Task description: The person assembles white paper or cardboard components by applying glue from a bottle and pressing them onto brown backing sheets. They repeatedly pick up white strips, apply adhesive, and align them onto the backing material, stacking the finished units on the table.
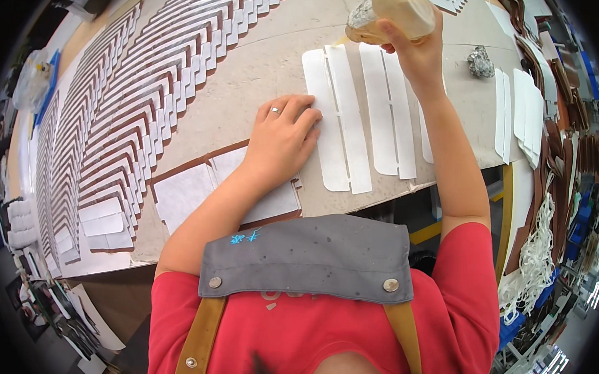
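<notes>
My right hand (420,61) is raised over the far middle of the table and wrapped around a cloudy, yellowish squeeze bottle (411,15). The bottle lies tilted, its wrapped end and narrow tip pointing left and down, close to the top of a long white panel (351,129). That panel has a narrow slit along its length. My left hand (285,132) lies palm down on the table, fingers spread and lightly bent, its fingertips at the panel's left edge. A ring is on one finger. Below my left forearm lies a brown-edged white piece (268,202).
A second slit white panel (379,117) lies just right of the first. Overlapping rows of white, brown-edged pieces (177,65) cover the table's left side. A crumpled silvery lump (481,62) sits at right, near more white strips (525,111). Brown strips (568,93) hang along the right edge.
</notes>
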Tool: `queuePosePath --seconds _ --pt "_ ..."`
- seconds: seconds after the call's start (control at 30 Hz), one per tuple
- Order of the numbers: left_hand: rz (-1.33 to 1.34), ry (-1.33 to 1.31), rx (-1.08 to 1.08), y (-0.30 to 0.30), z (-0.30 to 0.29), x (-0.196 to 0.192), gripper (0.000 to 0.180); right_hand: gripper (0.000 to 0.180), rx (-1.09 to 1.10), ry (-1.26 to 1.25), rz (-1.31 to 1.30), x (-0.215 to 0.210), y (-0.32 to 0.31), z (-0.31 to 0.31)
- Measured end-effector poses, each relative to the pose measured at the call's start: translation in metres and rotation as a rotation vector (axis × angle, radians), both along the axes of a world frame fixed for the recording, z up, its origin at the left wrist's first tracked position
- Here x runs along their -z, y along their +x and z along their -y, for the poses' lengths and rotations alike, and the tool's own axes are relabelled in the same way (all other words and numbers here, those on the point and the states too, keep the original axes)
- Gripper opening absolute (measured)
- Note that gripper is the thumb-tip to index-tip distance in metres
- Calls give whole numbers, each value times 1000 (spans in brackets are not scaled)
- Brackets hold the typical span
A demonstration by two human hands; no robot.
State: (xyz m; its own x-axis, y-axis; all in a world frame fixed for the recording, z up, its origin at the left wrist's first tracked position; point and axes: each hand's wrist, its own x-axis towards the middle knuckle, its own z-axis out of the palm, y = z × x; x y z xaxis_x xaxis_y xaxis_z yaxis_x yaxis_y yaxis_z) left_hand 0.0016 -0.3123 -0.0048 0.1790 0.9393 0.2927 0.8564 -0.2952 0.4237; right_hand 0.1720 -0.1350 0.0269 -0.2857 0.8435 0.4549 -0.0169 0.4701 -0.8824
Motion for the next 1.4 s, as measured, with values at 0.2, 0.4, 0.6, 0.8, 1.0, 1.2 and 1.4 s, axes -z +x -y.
queuePosePath --seconds 0.2,0.4,0.6,0.8,1.0,1.2,1.4 --pt "1 7 -3 1 0 0 19 56 49 28 46 1 10 -9" --pt "2 7 5 1 -1 0 20 54 72 -74 -16 6 20 -17" --pt "19 8 -2 1 0 -1 21 41 20 -202 27 2 33 -1" --pt "9 -2 -6 2 0 -2 21 49 19 -330 -17 6 49 24" --pt "-5 -8 -3 3 1 -3 23 49 27 -396 -33 7 64 57" --pt "-5 -19 -8 4 1 -4 22 50 4 -461 -17 12 86 89" --pt "-71 6 -23 8 2 -5 20 47 -21 -651 -260 22 97 100"
